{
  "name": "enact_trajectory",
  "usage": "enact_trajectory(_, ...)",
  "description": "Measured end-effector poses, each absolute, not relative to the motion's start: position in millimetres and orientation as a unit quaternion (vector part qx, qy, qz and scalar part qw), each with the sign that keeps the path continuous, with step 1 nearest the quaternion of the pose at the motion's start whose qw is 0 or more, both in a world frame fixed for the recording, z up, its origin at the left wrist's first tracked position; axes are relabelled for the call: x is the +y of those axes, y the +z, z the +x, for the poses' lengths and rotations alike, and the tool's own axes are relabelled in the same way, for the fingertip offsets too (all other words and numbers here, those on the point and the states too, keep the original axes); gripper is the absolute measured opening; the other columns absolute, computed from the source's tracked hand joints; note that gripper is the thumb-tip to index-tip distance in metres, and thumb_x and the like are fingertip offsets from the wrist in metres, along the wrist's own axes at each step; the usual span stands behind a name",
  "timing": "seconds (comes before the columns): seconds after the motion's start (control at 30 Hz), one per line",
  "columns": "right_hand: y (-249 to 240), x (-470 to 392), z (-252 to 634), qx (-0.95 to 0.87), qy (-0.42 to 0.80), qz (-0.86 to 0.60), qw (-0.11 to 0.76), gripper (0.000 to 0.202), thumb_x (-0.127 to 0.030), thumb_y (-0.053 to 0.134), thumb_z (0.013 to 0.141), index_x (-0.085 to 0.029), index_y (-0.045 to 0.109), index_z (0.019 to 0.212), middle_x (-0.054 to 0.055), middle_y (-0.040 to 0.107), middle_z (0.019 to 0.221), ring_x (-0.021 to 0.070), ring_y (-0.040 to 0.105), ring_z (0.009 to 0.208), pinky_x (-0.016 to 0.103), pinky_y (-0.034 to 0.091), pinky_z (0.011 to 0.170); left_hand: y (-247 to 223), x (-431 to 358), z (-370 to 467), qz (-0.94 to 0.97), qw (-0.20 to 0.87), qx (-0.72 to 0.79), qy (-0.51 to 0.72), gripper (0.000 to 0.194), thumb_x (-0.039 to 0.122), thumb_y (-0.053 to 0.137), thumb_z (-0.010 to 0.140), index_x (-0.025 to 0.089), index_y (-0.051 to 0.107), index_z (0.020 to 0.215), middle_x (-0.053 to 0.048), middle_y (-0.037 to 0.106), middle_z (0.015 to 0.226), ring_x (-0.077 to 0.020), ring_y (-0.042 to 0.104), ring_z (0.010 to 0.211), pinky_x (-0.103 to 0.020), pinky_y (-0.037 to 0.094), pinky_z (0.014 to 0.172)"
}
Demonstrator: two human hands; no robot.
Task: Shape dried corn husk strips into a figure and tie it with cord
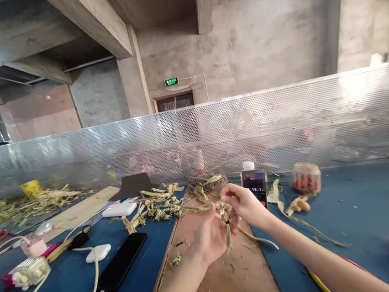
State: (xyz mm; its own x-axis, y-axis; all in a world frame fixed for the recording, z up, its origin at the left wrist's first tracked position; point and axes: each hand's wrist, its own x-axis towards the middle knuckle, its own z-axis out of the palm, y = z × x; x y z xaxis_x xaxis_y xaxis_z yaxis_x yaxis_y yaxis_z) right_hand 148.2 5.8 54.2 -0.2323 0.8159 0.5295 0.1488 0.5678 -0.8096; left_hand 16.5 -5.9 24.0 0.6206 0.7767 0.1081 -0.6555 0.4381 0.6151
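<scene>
My left hand (pixel 210 237) is closed around a small bundle of dried, pale green leaves (pixel 224 208), with the thumb pointing up beside it. A dark band circles the bundle's narrow part, and its cut stems hang below the palm. My right hand (pixel 243 201) pinches at the leafy top from the right, its fingertips touching the bundle; some of those fingers are hidden. Both hands are above a brown board (pixel 224 276) strewn with plant scraps.
Left of the board lie dried leaf pieces (pixel 162 208), a black phone (pixel 123 263), a white power bank (pixel 119 210) and cables. A phone showing a timer (pixel 253 188) leans against a bottle (pixel 248 165). A plastic jar (pixel 306 177) stands right. Behind runs a perforated metal screen (pixel 139 142).
</scene>
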Motion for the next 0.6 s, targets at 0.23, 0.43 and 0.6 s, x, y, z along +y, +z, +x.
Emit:
enact_trajectory(0.23, 68, 9, 153, -0.770, 0.119, -0.397, 0.486, 0.010, -0.018, 0.047, 0.077, -0.018, 0.054, 0.071, -0.001, 0.054, 0.061, 0.0120, 0.048, 0.057, 0.023, 0.038, 0.055, 24, 3, 15, 0.514, 0.556, 0.214, 0.617, 0.025, 0.036, 0.050, 0.083, 0.019, 0.061, 0.096, -0.006, 0.061, 0.097, -0.0174, 0.053, 0.091, -0.027, 0.040, 0.077)
enact_trajectory(0.43, 76, 1, 151, -0.766, 0.081, -0.447, 0.455, 0.012, -0.013, 0.049, 0.073, -0.017, 0.054, 0.063, -0.001, 0.055, 0.055, 0.0114, 0.047, 0.051, 0.022, 0.035, 0.050, 31, 3, 10, 0.536, 0.548, 0.218, 0.604, 0.026, 0.034, 0.047, 0.084, 0.015, 0.065, 0.087, -0.008, 0.064, 0.089, -0.0182, 0.055, 0.088, -0.029, 0.041, 0.077)
enact_trajectory(0.6, 76, -4, 151, -0.789, 0.107, -0.430, 0.426, 0.012, -0.011, 0.050, 0.071, -0.016, 0.058, 0.065, 0.000, 0.059, 0.058, 0.0123, 0.051, 0.054, 0.023, 0.038, 0.053, 32, 3, 10, 0.499, 0.706, 0.155, 0.478, 0.014, 0.020, 0.056, 0.078, 0.011, 0.065, 0.083, -0.008, 0.064, 0.082, -0.0139, 0.056, 0.071, -0.026, 0.041, 0.066)
